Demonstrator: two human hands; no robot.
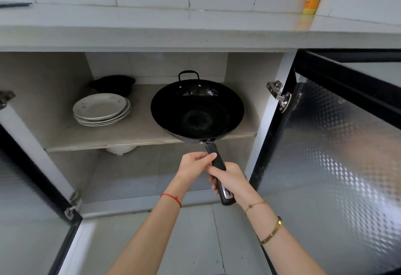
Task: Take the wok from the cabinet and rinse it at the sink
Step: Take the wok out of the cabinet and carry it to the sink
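Just beyond both hands, the left hand (195,165) and right hand (231,179) clamped on its handle, the wok (197,110) overhangs the cabinet shelf (138,133) and could swing into the plates (101,109) left of that grip.

Two bare forearms reach forward and up from the bottom edge of the view, converging toward the centre. The left hand (195,166) sits slightly farther forward, its fingers curled and its thumb lying along the top of a dark handle (219,170). The right hand (233,180) closes around the same handle just behind the left, knuckles up, fingers wrapped underneath. The two hands touch where the right index finger meets the left thumb. The left wrist wears a thin red string (171,198). The right wrist wears a fine gold chain (255,205) and, farther down the forearm, a gold bangle (272,231).
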